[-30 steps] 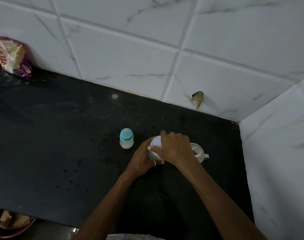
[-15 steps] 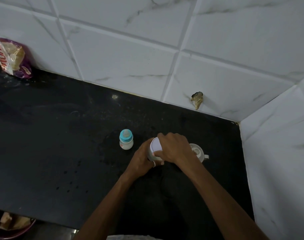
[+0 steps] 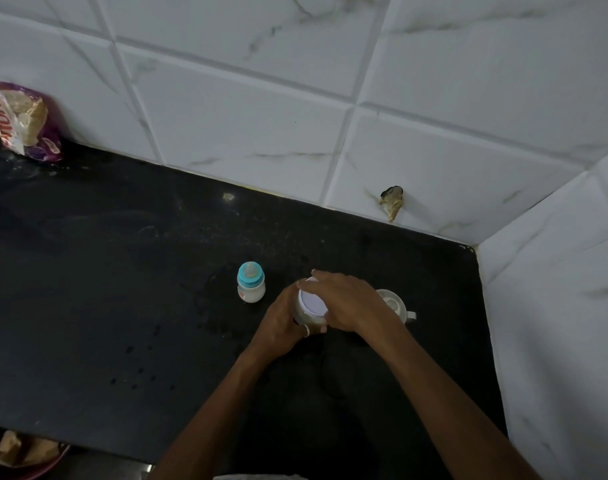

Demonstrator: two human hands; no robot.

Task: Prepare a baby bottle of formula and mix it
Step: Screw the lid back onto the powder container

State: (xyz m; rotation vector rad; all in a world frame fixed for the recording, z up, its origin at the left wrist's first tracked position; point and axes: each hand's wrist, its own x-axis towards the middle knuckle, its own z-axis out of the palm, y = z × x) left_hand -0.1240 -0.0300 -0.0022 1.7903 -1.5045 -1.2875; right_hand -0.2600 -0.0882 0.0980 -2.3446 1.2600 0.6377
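— Marble-veined white tiles closed in a black desk (image 3: 88, 289), and both hands met on one white container (image 3: 307, 311). What was each grip doing?

— Left hand (image 3: 282, 327) was wrapped around the container's side, steadying it. Right hand (image 3: 347, 306) lay over its flat white lid (image 3: 313, 301), fingers curled round the rim. Both were closed on the same thing. Whether the lid was being loosened or tightened, I couldn't tell.

— And the bottle?

— Baby bottle (image 3: 251, 284) stood upright just left of the container, apart from both hands, its teal collar and teat on, something white inside. No hand touched it.

— Anything else near the container?

— White cup (image 3: 398, 306) just to its right, partly behind the right wrist, handle pointing away from the container. Its contents were too small to make out. Dark wet-looking specks lay on the desk to the container's left and nearer the person. Far off to its left, against the wall, sat a printed food packet (image 3: 25, 123).

— Which step, then?

— By my reading, handling the formula container's lid. Since the bottle already looked filled and capped, closing up seemed likelier than opening.

— Next move?

— Probably to let go of the container, take the bottle round its body, check the collar was tight, then shake it; a loose collar would leak.
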